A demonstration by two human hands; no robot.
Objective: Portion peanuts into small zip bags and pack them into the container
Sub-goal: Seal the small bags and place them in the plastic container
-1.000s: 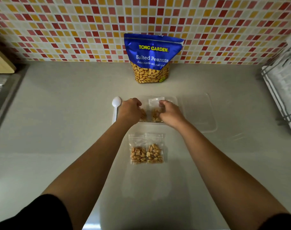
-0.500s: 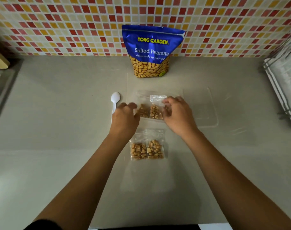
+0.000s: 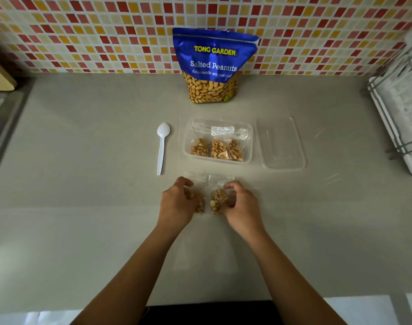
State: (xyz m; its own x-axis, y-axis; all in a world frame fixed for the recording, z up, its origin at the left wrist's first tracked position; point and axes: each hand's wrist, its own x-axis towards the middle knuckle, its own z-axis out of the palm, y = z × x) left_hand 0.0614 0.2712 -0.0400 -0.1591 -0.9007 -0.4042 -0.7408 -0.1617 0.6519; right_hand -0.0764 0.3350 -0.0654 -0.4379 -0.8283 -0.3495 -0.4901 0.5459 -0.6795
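**While three filled zip bags (image 3: 215,148) lie in the container (image 3: 251,146), each hand grasps another**

On the grey countertop (image 3: 83,207), the blue Salted Peanuts pouch (image 3: 213,66) stands upright at upper centre. Below it sits the clear container, its lid (image 3: 280,143) just beside it on the right. The left hand (image 3: 176,202) and right hand (image 3: 241,205) meet at frame centre. A white plastic spoon (image 3: 162,148) lies left of the container. Each hand's curled fingers grip one of two small peanut bags (image 3: 217,198) lying side by side.
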